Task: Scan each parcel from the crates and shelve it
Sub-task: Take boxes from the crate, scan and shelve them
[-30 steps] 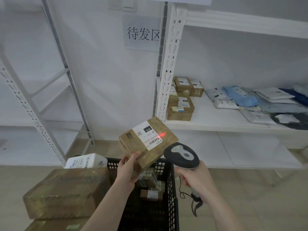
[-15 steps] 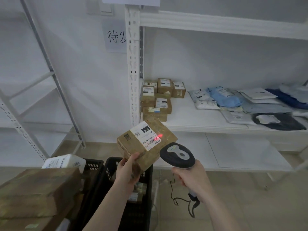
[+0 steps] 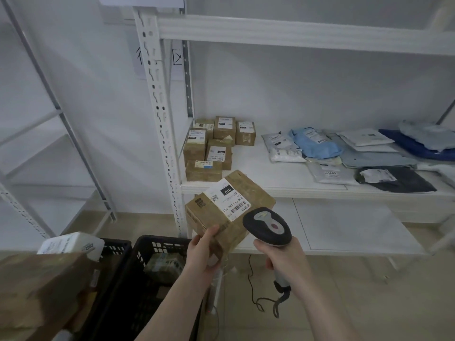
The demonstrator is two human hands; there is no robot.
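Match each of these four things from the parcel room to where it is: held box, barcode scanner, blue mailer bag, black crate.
Things:
1. held box
2. barcode scanner
3. blue mailer bag
4. black crate

Places:
A. on the floor, parcels inside
B. in the left hand
C. lying on the shelf
D. in the right hand

Pairs: 1-B, 2-D, 3-C, 4-A
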